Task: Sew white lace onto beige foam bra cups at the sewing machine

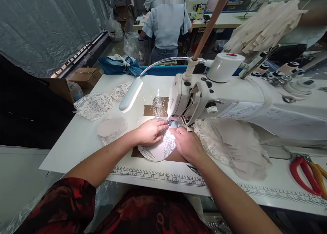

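A round lace-and-beige fabric piece lies under the head of a white sewing machine. My left hand rests flat on its left side, fingers stretched toward the presser foot. At the right edge of the piece, my right hand is closed on the lace, its index finger pointing at the foot. The needle point is hard to make out between my fingertips. A lit lamp on a bendable neck shines on this spot. Beige fabric pieces with lace edges are heaped right of my right hand.
Lace pieces and a beige oval lie at the left. A measuring tape runs along the front edge, near small snips. Red-handled scissors lie far right. A co-worker sits ahead, back turned.
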Action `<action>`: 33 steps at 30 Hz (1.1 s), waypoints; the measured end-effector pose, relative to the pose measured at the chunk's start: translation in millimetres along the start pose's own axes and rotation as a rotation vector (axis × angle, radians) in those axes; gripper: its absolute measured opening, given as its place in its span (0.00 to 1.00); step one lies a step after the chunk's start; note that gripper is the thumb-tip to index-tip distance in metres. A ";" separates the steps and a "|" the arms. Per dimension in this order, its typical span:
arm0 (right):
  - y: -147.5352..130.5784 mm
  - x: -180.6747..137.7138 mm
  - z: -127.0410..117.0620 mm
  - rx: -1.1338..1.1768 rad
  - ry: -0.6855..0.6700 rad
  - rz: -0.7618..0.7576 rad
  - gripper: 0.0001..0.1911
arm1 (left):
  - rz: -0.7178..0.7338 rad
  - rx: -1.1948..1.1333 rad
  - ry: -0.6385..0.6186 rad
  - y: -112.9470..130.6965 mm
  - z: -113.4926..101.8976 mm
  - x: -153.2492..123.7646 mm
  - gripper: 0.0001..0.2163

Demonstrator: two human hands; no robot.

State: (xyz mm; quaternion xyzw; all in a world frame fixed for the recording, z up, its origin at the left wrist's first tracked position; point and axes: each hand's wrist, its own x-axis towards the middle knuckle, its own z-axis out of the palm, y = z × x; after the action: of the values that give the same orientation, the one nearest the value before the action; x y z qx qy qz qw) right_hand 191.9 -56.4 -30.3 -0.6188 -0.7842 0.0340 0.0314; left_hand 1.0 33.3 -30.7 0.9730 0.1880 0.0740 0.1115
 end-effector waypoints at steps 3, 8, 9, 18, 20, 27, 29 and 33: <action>-0.8 1.3 -1.5 0.018 -0.001 -0.007 0.19 | 0.021 0.006 -0.013 -3.0 -0.5 -0.1 0.23; 8.2 -7.1 -27.9 0.174 -0.102 -0.048 0.16 | 0.030 0.013 -0.002 -5.7 3.0 -4.8 0.22; 11.1 -12.7 -36.1 0.206 -0.113 -0.056 0.15 | 0.023 0.020 0.001 -5.6 3.5 -6.0 0.21; 24.6 -88.2 -32.4 0.276 -0.157 -0.098 0.13 | -0.069 0.029 -0.008 13.9 -15.9 -21.9 0.20; 29.8 -97.2 -12.0 0.206 -0.007 -0.096 0.13 | -0.054 0.017 -0.029 17.3 -19.0 -26.7 0.21; 43.0 -103.4 11.7 0.004 0.286 -0.119 0.14 | -0.055 -0.014 -0.062 12.5 -19.8 -40.6 0.18; 41.5 -99.3 7.2 0.022 0.296 -0.120 0.13 | -0.049 -0.035 -0.034 12.6 -21.2 -40.6 0.17; 29.9 -80.0 -4.7 0.155 0.200 -0.120 0.14 | -0.017 -0.090 0.017 19.5 -19.9 -29.4 0.13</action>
State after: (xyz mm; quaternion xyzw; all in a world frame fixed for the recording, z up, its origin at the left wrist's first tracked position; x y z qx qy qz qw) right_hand 239.8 -127.2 -29.0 -0.5668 -0.8078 0.0305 0.1591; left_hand -22.9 8.2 -9.8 0.9647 0.1937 0.0896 0.1540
